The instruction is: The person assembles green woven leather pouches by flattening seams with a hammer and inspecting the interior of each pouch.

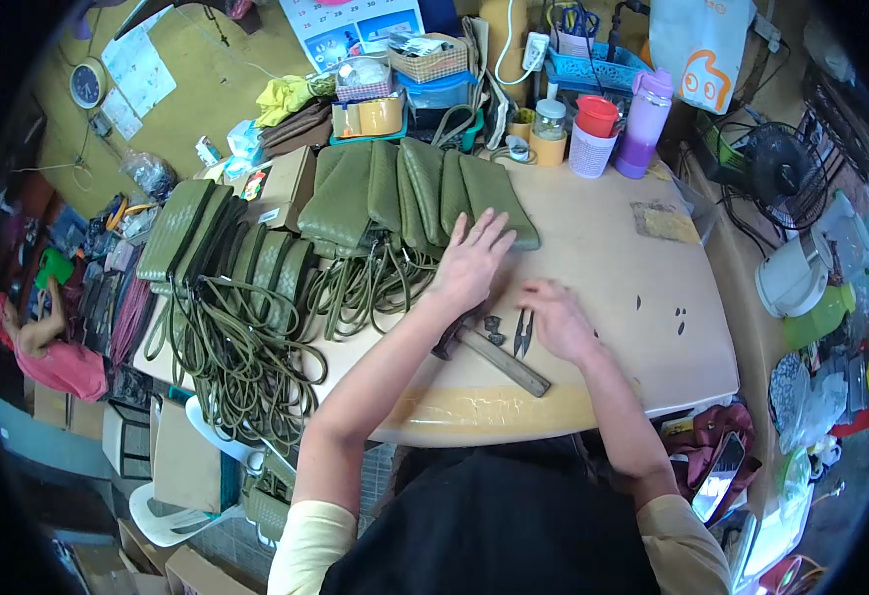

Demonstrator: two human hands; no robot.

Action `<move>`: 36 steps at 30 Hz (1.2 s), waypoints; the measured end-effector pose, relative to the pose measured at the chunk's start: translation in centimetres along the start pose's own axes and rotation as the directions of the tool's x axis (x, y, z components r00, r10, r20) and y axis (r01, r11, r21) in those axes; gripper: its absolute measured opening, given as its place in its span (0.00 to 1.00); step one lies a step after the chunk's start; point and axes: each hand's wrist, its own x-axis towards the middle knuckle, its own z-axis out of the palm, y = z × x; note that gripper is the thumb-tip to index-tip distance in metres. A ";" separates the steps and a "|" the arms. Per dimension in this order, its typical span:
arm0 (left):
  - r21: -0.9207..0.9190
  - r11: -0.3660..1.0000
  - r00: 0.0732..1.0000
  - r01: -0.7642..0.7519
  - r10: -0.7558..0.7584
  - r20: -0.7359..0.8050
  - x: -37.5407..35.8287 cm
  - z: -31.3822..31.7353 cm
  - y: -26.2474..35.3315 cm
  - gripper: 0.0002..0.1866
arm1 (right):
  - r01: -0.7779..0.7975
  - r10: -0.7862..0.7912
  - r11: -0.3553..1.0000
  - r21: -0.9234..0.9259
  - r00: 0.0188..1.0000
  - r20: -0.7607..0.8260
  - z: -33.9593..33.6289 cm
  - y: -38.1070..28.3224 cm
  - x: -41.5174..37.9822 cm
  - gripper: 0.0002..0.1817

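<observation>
My left hand lies with fingers spread over the near right edge of a green woven-textured flat piece, part of a row of such folded pieces. My right hand is just above the tabletop, its fingers loosely bent and nothing visible in them. Close beside its fingertips lies a pair of dark snips, points toward me. A hammer with a wooden handle rests below, its head partly under my left forearm. Small dark pieces sit between hammer and snips. Green cords trail from the row.
More green pieces with tangled cords fill the table's left side. Baskets, jars and a purple bottle line the back. A fan stands right. Another person sits far left.
</observation>
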 end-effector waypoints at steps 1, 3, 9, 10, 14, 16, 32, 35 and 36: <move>-0.007 1.000 1.000 -0.005 0.005 0.002 0.4 1.4 -0.2 0.24 | 0.068 -0.065 0.998 -0.017 0.989 0.132 -0.3 -0.5 -0.5 0.16; 0.004 0.996 0.946 0.087 -0.084 0.312 1.6 4.0 -0.8 0.24 | 0.149 -0.121 0.987 -0.063 0.940 0.318 -1.0 -0.3 -1.3 0.18; -0.525 0.780 0.823 0.340 -0.518 -0.236 6.0 -0.2 -4.7 0.11 | -0.137 0.161 0.961 -0.239 0.984 0.082 -1.7 4.5 0.5 0.13; -0.672 0.609 0.703 0.421 -0.687 -0.183 6.3 -3.5 -4.6 0.11 | -0.241 0.270 0.930 -0.279 0.960 0.069 -1.1 5.0 0.4 0.14; -0.975 -0.093 0.272 0.202 -0.951 0.147 2.2 -11.5 -4.6 0.22 | -0.412 0.403 0.877 0.249 0.911 0.089 -2.2 -2.1 -1.1 0.18; -0.971 -0.239 0.468 0.030 -0.855 0.225 -2.1 -13.4 -3.9 0.24 | -0.202 0.197 0.979 0.029 0.972 0.128 -0.8 -6.1 -3.1 0.20; -0.813 -0.513 0.513 0.276 -0.636 0.576 -19.0 -10.2 6.7 0.23 | 0.023 -0.063 0.991 0.128 0.947 0.314 -1.7 0.5 5.2 0.25; -0.848 -0.433 0.507 0.306 -0.679 0.530 -18.3 -10.4 6.4 0.23 | -0.389 0.320 0.913 0.120 0.868 0.380 -3.4 0.0 4.6 0.14; -0.844 -0.438 0.511 0.311 -0.671 0.537 -18.5 -10.2 6.2 0.23 | -0.398 0.330 0.910 0.118 0.865 0.377 -4.3 -0.5 3.8 0.14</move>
